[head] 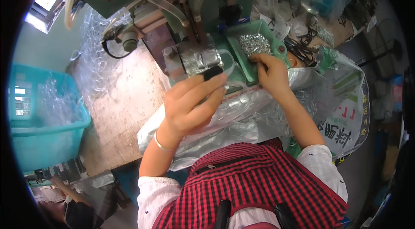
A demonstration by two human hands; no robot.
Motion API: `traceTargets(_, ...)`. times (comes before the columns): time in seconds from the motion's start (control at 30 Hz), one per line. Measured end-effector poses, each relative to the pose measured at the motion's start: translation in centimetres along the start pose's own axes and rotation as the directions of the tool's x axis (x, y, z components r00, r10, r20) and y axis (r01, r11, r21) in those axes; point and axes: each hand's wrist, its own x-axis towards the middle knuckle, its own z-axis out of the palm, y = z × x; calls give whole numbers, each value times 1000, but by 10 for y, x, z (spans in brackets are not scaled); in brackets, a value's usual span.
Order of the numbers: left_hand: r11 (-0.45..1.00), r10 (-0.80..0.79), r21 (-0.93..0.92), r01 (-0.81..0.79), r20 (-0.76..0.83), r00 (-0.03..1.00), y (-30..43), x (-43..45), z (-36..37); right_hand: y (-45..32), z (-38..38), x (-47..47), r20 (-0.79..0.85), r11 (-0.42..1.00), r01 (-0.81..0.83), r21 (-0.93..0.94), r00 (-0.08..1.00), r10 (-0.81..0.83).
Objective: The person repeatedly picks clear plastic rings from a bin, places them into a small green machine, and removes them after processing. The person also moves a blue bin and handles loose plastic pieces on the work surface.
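My left hand (191, 104), with a black cover on one finger, is just in front of the machine's metal fixture (206, 59). A clear plastic loop (231, 62) curves out from its fingertips beside the fixture; the fingers look closed on it. My right hand (274, 73) reaches into a green metal tray (248, 71), its fingertips at the edge of a heap of small shiny metal pieces (256, 43). Whether a piece is between those fingers is hidden. Above the fixture stands the green machine's narrow vertical head (194, 29), with clear tubes (152, 0) running down to it.
Clear plastic loops (100, 47) are piled on the worktable (126, 99) at left, beside a turquoise basket (48, 128). Clear sheeting (207, 135) and a printed sack (343, 99) lie between table and apron. Cables (300, 47) sit at right. Another person (77, 209) is at lower left.
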Motion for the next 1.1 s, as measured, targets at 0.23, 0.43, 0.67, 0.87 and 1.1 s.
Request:
traceTargets(0.23,999,46,16,-45,-35,998,-9,-8,18,31,-19,24,-174,983,3,182,984,29)
traceTargets(0.43,997,60,-38,-63,-68,996,-15,-11,16,13,4,1,-54,967,91,-238,993,-107)
traceTargets(0.67,901,-311,250,353,-192,931,7,-74,5,47,7,-10,-172,957,52,-287,980,-104)
traceTargets(0.87,257,-752,702,664,-286,594,-152,-211,-130,20,-7,1,-144,1000,-15,4,989,15)
traceTargets(1.1,-291,-912,596,749,-408,-29,-236,-250,-154,21,11,9,-89,973,-95,209,989,116)
